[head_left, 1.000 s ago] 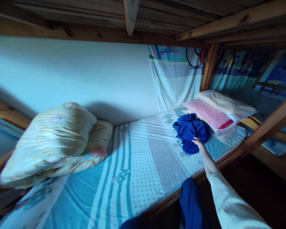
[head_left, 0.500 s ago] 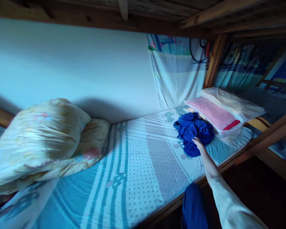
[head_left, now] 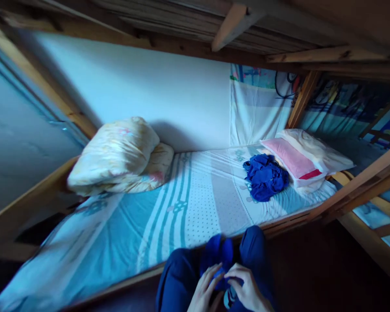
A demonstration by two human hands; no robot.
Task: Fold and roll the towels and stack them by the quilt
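A small piece of bright blue cloth (head_left: 218,251) hangs between my knees, above my lap; its exact kind is not clear. My left hand (head_left: 207,284) has its fingers curled on the cloth's near edge. From the other side, my right hand (head_left: 243,281) pinches the same edge. The fingertips of both hands are close together. On the bed lies a crumpled pile of blue cloth (head_left: 267,177), apart from my hands. A pale teal rounded patch (head_left: 228,298) shows below my fingers, too small to name.
The bed (head_left: 201,203) has a teal and white patterned sheet. A folded cream quilt (head_left: 120,156) rests at its left end. Pink and white pillows (head_left: 294,158) are at the right. Wooden bunk beams (head_left: 299,54) run low overhead, and a wooden post (head_left: 367,182) stands at right.
My right hand has drawn back from the blue pile to my lap. My left hand has come into view, and a small blue cloth is now between both hands. The view has shifted.
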